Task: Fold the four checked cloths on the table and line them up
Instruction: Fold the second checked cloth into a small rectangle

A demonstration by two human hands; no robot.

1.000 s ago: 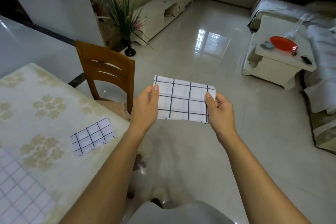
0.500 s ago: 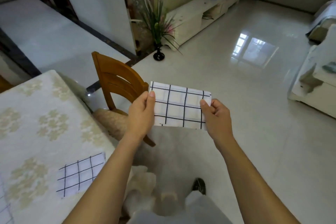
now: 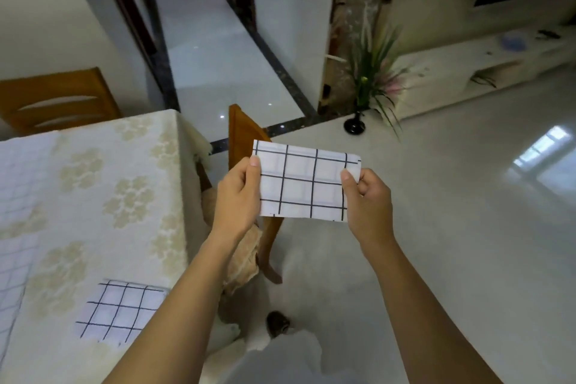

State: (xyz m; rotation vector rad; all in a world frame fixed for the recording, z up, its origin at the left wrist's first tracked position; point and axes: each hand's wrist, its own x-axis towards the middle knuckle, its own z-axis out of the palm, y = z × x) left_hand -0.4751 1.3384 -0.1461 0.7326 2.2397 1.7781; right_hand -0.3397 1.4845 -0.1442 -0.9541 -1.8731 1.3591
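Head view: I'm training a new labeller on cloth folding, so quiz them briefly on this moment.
1. True or false: the held cloth rests on the table.
2. Of the left hand and right hand, which pinch the held cloth? A. left only B. right only C. both
3. Fill in: the second folded cloth lies on the ___.
Key: 1 false, it is held in the air beside the table. 2 C, one hand at each short end. 3 table, near its edge.
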